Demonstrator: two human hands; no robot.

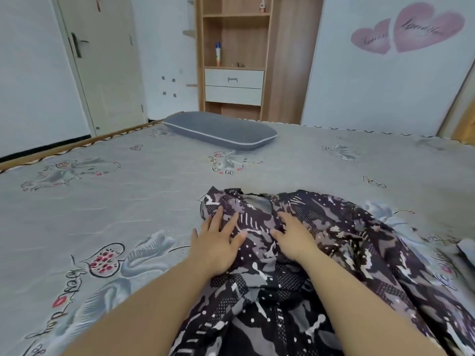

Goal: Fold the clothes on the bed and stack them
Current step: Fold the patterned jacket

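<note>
**Fold status: first garment, early stage**

Dark patterned garment (321, 253) lies spread and rumpled on the bed (115, 201), near edge, right of centre. Left hand (218, 242) flat on it, fingers straight and spread. Right hand (290, 237) also resting on the cloth, fingers extended, nothing gripped. Looks like smoothing before a fold; no clean fold visible yet, no stack anywhere in view. Grey pillow (221, 129) sits at the far side.

Hard to tell: garment type, its lower part is cut off at the frame bottom. Something pale at the right edge (466, 249), possibly more clothing, cannot confirm.
</note>
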